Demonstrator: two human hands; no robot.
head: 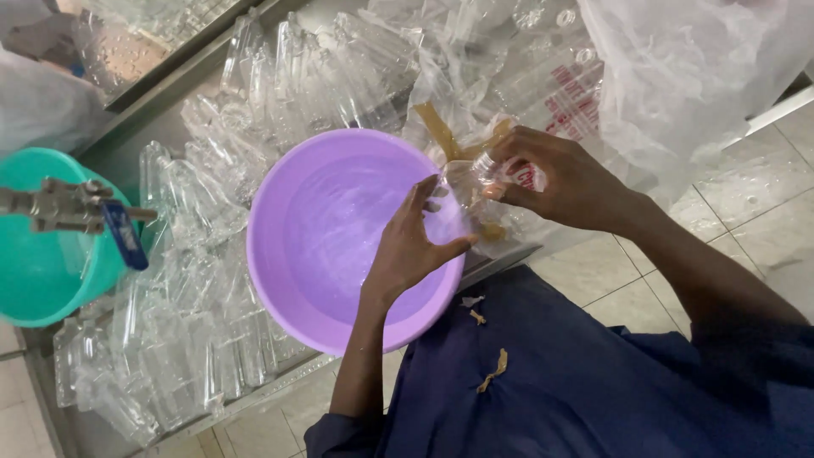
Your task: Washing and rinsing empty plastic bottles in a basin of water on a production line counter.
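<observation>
**A:** Over the purple basin [339, 237], near centre: both hands on one clear bottle [462, 182]. Confirm?

**B:** Confirmed. Bottle sits at the basin's right rim, held above it, neck pointing right. Left hand [415, 246] wraps the body, fingers spread and curled round the plastic, thumb underneath. Right hand [551, 178] closed on the neck end, fingertips pinched around the mouth.

**A:** Anything on the bottle?

**B:** Brown tape strips [445, 131] trailing up and away from it, one forked behind the hands, another scrap hanging low by the rim. More brown scraps [493, 369] lie on the blue clothing [551, 373] near the bottom.

**A:** Basin contents?

**B:** Looks like water, shallow and clear; hard to be sure of depth. Basin rests partly over a metal tray [136, 127].

**A:** Tray?

**B:** Packed with clear bottles [203, 220] lying side by side, running from far centre down to near left. All look uncapped, but glare makes that uncertain.

**A:** Left side?

**B:** Teal tub [42, 271] at far left, with a metal tap [64, 206] above it, blue handle on the tap.

**A:** Right side?

**B:** Large clear plastic bag [678, 76] at far right, bunched, more bottles inside behind the hands. Pale tiled floor [763, 203] beneath.
</observation>
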